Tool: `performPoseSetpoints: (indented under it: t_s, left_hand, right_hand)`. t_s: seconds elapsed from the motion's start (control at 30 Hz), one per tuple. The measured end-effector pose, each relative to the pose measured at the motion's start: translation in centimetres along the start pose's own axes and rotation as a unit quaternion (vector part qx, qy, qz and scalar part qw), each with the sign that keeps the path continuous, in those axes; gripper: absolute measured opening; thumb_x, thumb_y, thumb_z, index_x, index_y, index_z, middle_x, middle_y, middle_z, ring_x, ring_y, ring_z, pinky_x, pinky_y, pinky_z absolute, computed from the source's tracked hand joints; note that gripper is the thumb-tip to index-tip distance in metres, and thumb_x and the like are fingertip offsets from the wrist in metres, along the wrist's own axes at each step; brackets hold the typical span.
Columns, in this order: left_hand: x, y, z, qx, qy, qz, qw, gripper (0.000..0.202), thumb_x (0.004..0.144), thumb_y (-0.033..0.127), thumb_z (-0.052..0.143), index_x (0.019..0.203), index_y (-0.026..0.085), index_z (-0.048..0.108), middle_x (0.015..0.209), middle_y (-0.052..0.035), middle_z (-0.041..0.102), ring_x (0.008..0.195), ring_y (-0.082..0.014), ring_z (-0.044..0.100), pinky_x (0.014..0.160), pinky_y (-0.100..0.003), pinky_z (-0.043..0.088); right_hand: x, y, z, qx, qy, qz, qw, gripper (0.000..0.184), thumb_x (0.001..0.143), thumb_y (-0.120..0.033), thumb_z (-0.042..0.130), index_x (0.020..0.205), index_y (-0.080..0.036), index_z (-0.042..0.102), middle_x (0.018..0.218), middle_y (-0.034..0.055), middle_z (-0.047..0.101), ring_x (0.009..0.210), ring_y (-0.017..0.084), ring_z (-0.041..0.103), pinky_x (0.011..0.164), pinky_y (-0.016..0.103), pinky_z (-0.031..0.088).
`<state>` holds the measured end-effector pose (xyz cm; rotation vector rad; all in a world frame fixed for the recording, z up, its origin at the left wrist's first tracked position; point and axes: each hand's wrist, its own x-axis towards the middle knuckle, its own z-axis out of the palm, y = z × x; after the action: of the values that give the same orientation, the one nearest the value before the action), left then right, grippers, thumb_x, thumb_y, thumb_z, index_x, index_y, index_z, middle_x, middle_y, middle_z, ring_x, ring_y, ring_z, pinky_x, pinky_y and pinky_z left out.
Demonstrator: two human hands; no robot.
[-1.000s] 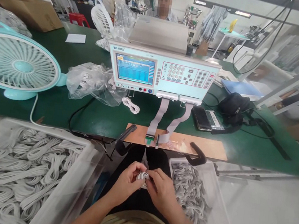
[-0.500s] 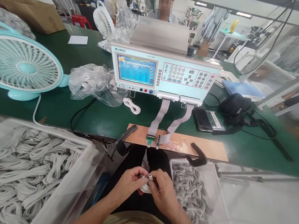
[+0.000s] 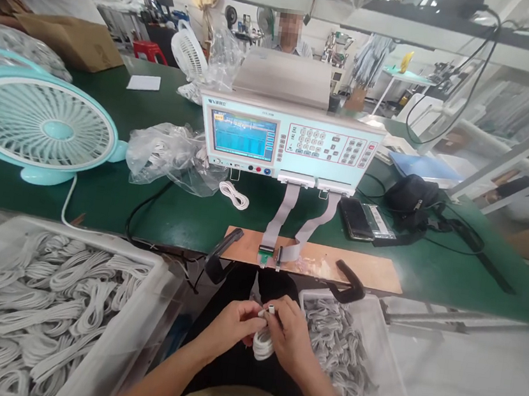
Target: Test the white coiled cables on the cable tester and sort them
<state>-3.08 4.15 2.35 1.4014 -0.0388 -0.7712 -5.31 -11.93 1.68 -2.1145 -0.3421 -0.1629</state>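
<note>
Over my lap, both hands hold one coiled white cable (image 3: 264,344). My left hand (image 3: 232,326) pinches one plug end, and my right hand (image 3: 292,335) pinches the other, with the coil hanging between them. Just above them, at the bench's front edge, two small connectors (image 3: 271,256) sit on a copper-coloured board (image 3: 361,273). Grey ribbon cables (image 3: 284,208) run from these up to a light blue tester (image 3: 289,141) with a lit screen.
A white bin (image 3: 132,329) of several coiled cables stands at my left, another bin (image 3: 377,359) of them at my right. On the green bench are a teal fan (image 3: 45,123), a plastic bag (image 3: 166,154), a loose coil (image 3: 234,194), a phone (image 3: 356,218) and a black pouch (image 3: 412,193). A person sits behind the tester.
My hands have parted the two plug ends from the coil, which now hangs lower between them. The view has tilted slightly down and right.
</note>
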Motion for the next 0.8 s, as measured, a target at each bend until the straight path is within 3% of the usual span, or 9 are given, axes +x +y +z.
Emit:
performPoseSetpoints:
  t_s: [0.07, 0.27, 0.43, 0.53, 0.73, 0.8]
  left_hand:
    - [1.1, 0.1, 0.1, -0.002, 0.010, 0.005, 1.000, 0.026, 0.073, 0.038, 0.061, 0.072, 0.013, 0.058, 0.059, 0.0019, 0.053, 0.052, -0.0109, 0.051, 0.048, -0.022, 0.045]
    - [3.8, -0.7, 0.9, -0.039, 0.140, 0.066, 0.987, 0.035, 0.074, 0.051, 0.056, 0.074, 0.016, 0.057, 0.058, 0.0037, 0.050, 0.049, -0.0106, 0.048, 0.043, -0.020, 0.043]
    - [4.5, -1.2, 1.0, 0.014, 0.174, 0.127, 0.976, 0.036, 0.080, 0.049, 0.050, 0.069, 0.015, 0.057, 0.053, 0.0042, 0.047, 0.045, -0.0097, 0.046, 0.043, -0.020, 0.039]
    - [4.7, -1.1, 0.1, 0.041, 0.160, 0.136, 0.977, 0.034, 0.081, 0.046, 0.050, 0.068, 0.015, 0.056, 0.053, 0.0035, 0.049, 0.046, -0.0102, 0.047, 0.043, -0.020, 0.039]
    - [4.4, 0.8, -2.7, 0.087, 0.013, 0.074, 0.993, 0.031, 0.080, 0.039, 0.049, 0.061, 0.015, 0.053, 0.048, 0.0021, 0.053, 0.043, -0.0120, 0.050, 0.045, -0.022, 0.040]
    - [4.3, 1.5, -3.1, 0.095, -0.004, 0.074, 0.993, 0.029, 0.079, 0.037, 0.049, 0.061, 0.015, 0.056, 0.051, 0.0005, 0.056, 0.046, -0.0124, 0.051, 0.046, -0.022, 0.041]
  right_hand:
    - [1.1, 0.6, 0.2, 0.059, 0.018, 0.020, 0.998, 0.014, 0.088, -0.021, 0.046, 0.087, -0.020, 0.060, 0.079, 0.0025, 0.055, 0.071, 0.016, 0.052, 0.065, 0.027, 0.039]
    - [3.9, 2.3, 1.2, 0.203, 0.075, 0.147, 0.965, 0.021, 0.080, -0.033, 0.057, 0.069, -0.016, 0.063, 0.061, -0.0001, 0.054, 0.058, 0.015, 0.049, 0.055, 0.025, 0.038]
    - [4.8, 2.3, 1.2, 0.242, 0.089, 0.178, 0.950, 0.025, 0.076, -0.038, 0.059, 0.067, -0.015, 0.065, 0.061, 0.0010, 0.056, 0.058, 0.015, 0.048, 0.055, 0.026, 0.038]
    - [4.9, 2.0, 1.1, 0.265, 0.088, 0.190, 0.941, 0.026, 0.074, -0.039, 0.061, 0.067, -0.015, 0.065, 0.059, 0.0005, 0.056, 0.056, 0.015, 0.046, 0.053, 0.025, 0.036]
    - [5.4, 1.8, 1.1, 0.360, 0.070, 0.250, 0.896, 0.031, 0.069, -0.039, 0.066, 0.052, -0.015, 0.056, 0.046, -0.0034, 0.044, 0.044, 0.009, 0.033, 0.045, 0.023, 0.025]
    - [5.6, 1.7, 1.1, 0.401, 0.068, 0.276, 0.871, 0.030, 0.065, -0.039, 0.069, 0.053, -0.015, 0.057, 0.045, -0.0037, 0.044, 0.043, 0.009, 0.032, 0.044, 0.023, 0.024]
